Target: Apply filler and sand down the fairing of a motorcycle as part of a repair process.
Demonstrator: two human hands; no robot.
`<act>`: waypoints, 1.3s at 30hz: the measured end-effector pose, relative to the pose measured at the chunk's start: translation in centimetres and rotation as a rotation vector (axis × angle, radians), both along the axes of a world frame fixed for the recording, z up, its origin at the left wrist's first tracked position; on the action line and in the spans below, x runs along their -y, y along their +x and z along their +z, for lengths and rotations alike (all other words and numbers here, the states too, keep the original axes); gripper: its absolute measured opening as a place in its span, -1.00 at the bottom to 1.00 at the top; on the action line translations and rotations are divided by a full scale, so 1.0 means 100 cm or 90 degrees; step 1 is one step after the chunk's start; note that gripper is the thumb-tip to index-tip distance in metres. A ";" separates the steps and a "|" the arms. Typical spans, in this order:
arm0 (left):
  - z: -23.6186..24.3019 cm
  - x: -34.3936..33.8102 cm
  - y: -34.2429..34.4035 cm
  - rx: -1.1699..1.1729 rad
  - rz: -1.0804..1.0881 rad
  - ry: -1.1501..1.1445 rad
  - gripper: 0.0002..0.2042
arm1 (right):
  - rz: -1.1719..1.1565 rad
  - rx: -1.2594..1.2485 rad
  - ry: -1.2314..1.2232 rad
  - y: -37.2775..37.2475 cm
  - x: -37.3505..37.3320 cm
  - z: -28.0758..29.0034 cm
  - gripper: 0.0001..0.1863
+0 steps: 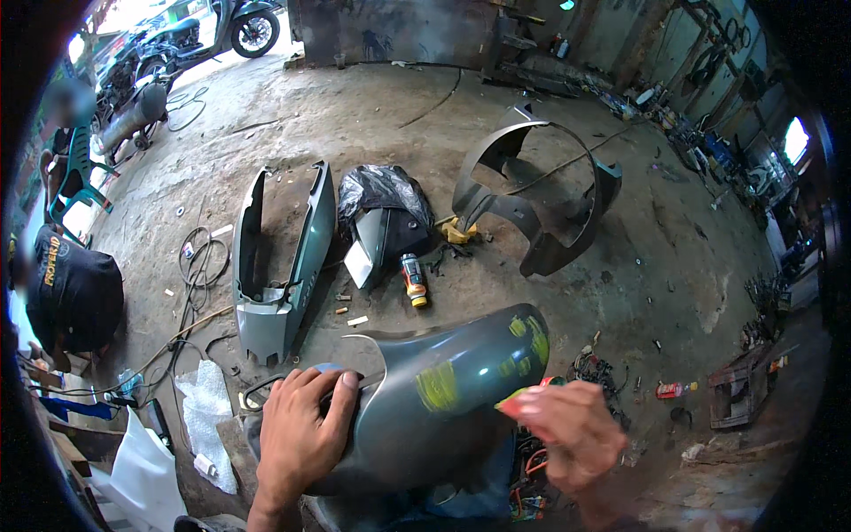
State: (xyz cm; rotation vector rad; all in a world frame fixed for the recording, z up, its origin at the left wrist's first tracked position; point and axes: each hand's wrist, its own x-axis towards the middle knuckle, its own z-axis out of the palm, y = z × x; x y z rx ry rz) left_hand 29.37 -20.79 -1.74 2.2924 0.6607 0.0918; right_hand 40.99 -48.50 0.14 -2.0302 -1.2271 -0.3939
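Observation:
A grey motorcycle mudguard (pixel 443 390) with yellow-green filler patches lies in front of me. My left hand (pixel 301 434) rests on its left edge, fingers curled over the rim, holding it steady. My right hand (pixel 572 434) is blurred beside the mudguard's right side and grips a small flat red piece (pixel 519 402), held against the surface near the patches.
On the concrete floor lie a long grey tail fairing (pixel 279 257), a curved grey body panel (pixel 541 204), a black plastic-wrapped part (pixel 383 213) and a spray can (pixel 413 279). A person in a black shirt (pixel 75 297) crouches at left. Motorcycles (pixel 191 40) stand at the back; cables and clutter line the edges.

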 end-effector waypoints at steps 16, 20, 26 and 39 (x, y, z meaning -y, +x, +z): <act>0.020 0.013 -0.024 0.054 0.014 0.091 -0.72 | 0.118 0.077 -0.097 0.013 -0.026 0.015 -0.56; 0.015 0.013 -0.028 0.096 0.003 0.129 -0.77 | 0.136 0.095 -0.122 0.009 -0.040 0.008 -0.60; 0.011 0.013 -0.028 0.082 0.010 0.120 -0.78 | 0.145 0.058 -0.161 0.005 -0.036 0.001 -0.62; 0.010 0.020 -0.033 0.103 0.022 0.147 -0.77 | 0.165 0.039 -0.102 0.017 -0.041 0.029 -0.69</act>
